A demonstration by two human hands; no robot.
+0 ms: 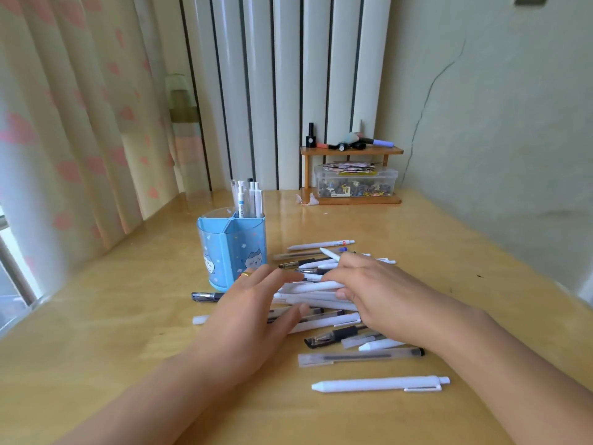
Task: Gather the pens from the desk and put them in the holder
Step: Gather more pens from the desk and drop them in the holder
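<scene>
A loose heap of white, clear and black pens (324, 303) lies in the middle of the wooden desk (128, 332). My left hand (253, 313) rests flat on the heap's left side, fingers spread, a ring on one finger. My right hand (375, 290) covers the heap's right side, its fingers curled around a few white pens (314, 286). The blue cartoon-printed holder (231, 248) stands just behind my left hand, with several white pens (248, 199) upright in its back compartment. One white pen (382, 384) lies alone nearest me.
A small wooden shelf (351, 150) at the back carries bottles and markers, with a clear plastic box (356, 183) of small items under it. A curtain (73, 123) hangs on the left, and the wall (497, 123) runs along the desk's right edge.
</scene>
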